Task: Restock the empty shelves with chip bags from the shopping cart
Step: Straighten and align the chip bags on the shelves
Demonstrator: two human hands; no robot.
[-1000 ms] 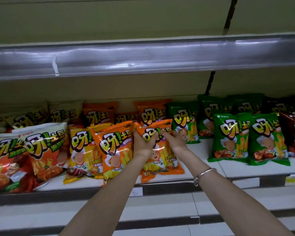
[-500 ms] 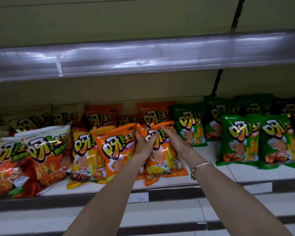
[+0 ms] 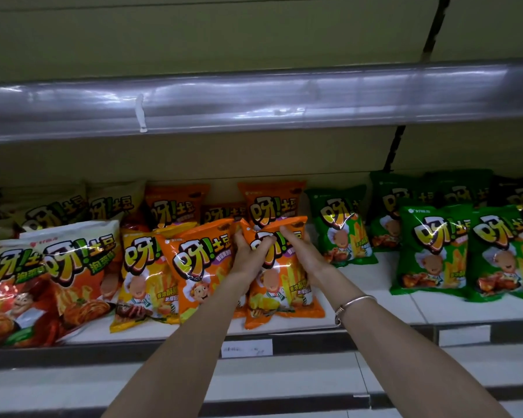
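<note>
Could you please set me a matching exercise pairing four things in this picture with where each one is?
Things: 1 bracelet; 2 green bag; 3 white-and-red bag; 4 front orange bag.
Places: A held by left hand and right hand; B right wrist; C shelf, left of both hands; D shelf, right of both hands.
Pairs: 1-B; 2-D; 3-C; 4-A.

We see an orange bag (image 3: 281,285) printed with a cartoon chef, green bags (image 3: 432,251), a yellow bag (image 3: 145,276), white-and-red bags (image 3: 79,267), a silver bangle (image 3: 352,306), our white shelf (image 3: 375,303), an olive back wall (image 3: 254,31).
</note>
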